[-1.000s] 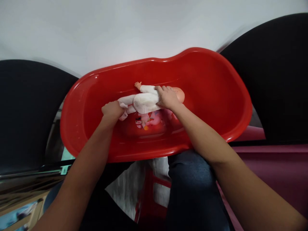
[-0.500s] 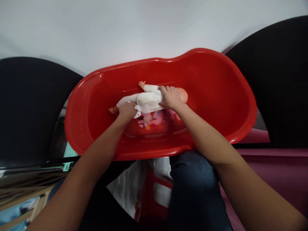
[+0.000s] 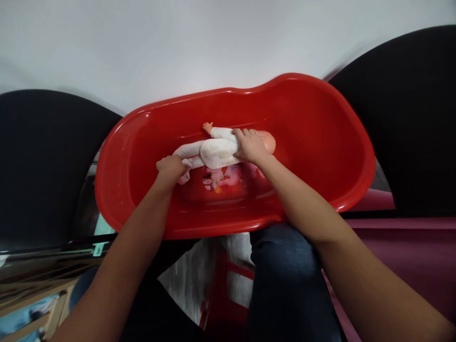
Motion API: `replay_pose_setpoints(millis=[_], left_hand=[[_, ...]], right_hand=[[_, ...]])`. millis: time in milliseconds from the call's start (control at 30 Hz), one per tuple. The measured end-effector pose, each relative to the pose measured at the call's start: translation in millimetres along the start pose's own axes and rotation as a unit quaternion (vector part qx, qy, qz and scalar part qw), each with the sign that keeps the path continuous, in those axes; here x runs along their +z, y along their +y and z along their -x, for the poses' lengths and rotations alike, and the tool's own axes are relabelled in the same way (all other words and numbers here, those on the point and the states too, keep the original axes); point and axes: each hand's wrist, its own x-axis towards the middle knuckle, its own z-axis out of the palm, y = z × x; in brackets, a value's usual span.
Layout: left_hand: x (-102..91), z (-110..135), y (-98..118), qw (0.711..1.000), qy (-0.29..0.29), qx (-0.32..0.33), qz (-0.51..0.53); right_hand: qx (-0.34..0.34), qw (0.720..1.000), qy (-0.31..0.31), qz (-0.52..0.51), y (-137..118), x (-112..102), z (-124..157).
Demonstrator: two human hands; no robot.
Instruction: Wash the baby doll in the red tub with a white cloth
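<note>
One doll (image 3: 219,154) lies in one red tub (image 3: 320,147), its long axis running along the tub's length — head toward the right end, legs toward the left. The left hand (image 3: 171,167) has its fingers closed on one pale cloth (image 3: 184,179) near the feet, which it hides. The right hand (image 3: 251,146) has fingers partly spread, gripping the upper body — near the head.

i'm getting a dim feed, brightest on the pale backdrop (image 3: 199,47), small glare on the red tub (image 3: 313,128), murky shadow underneath, wide-lens edge bending, lower-left smeared.
</note>
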Motion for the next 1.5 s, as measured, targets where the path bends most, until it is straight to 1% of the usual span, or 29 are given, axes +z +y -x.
replay_pose_setpoints(millis=[67,100,200,233,300,400,500,567,733,833,867,900,1000,1033,1133,1233,1333,1400,1467,1500], left_hand=[[-4.1,7,3,1.000,0.003,0.025,-0.013],[-5.9,12,6,0.999,0.009,0.048,-0.014],[-9.1,23,17,0.986,0.053,0.156,0.025],[-9.2,24,21,0.980,0.071,0.181,0.037],[-8.1,23,26,0.974,0.103,0.195,0.048],[-5.4,13,25,0.980,0.115,0.152,0.051],[-4.7,3,13,0.987,0.115,0.097,0.060],[-5.6,-1,3,0.989,0.115,0.072,0.066],[-11.0,-2,-19,0.992,0.098,0.009,0.073],[-14.7,-2,-26,0.994,0.091,-0.014,0.062],[-15.2,-2,-26,0.995,0.079,-0.005,0.058],[-14.9,-2,-24,0.997,0.059,0.020,0.056],[-8.5,1,-10,0.990,0.000,0.134,0.053],[-4.5,2,-3,0.985,-0.005,0.163,0.049],[9.3,3,16,0.981,-0.010,0.195,0.013],[19.5,-1,21,0.986,-0.005,0.164,-0.038],[21.5,-9,12,0.991,0.011,0.106,-0.075],[17.5,-14,1,0.996,0.011,0.061,-0.062],[9.6,-16,-10,0.999,-0.002,0.003,-0.033],[4.7,-15,-16,1.000,-0.004,-0.010,-0.013]], right_hand=[[0.002,1.000,-0.004,0.001,0,-1,0],[0.002,1.000,-0.005,0.002,-1,-1,0],[0.002,1.000,-0.005,0.001,0,-1,0],[0.000,1.000,-0.005,0.000,0,-1,0],[0.001,1.000,-0.008,-0.002,1,-1,-1],[0.005,1.000,-0.013,-0.004,1,-2,0],[0.004,1.000,-0.012,-0.003,1,-2,0],[0.002,1.000,-0.009,-0.001,1,-1,0],[-0.005,1.000,-0.005,0.005,1,0,-1],[-0.002,1.000,-0.009,0.005,0,-1,-1],[-0.002,1.000,-0.009,0.005,0,-1,-1],[-0.002,1.000,-0.009,0.004,0,-1,-1],[0.000,1.000,-0.009,0.004,0,-1,-1],[0.000,1.000,-0.009,0.005,0,-1,-1],[-0.002,1.000,-0.005,0.005,1,0,-1],[-0.004,1.000,-0.003,0.005,2,0,-1],[-0.005,1.000,-0.005,0.000,2,0,-1],[-0.003,1.000,-0.005,0.000,1,0,-1],[-0.001,1.000,-0.006,0.000,1,-1,-1],[0.000,1.000,-0.007,0.000,1,-1,-1]])
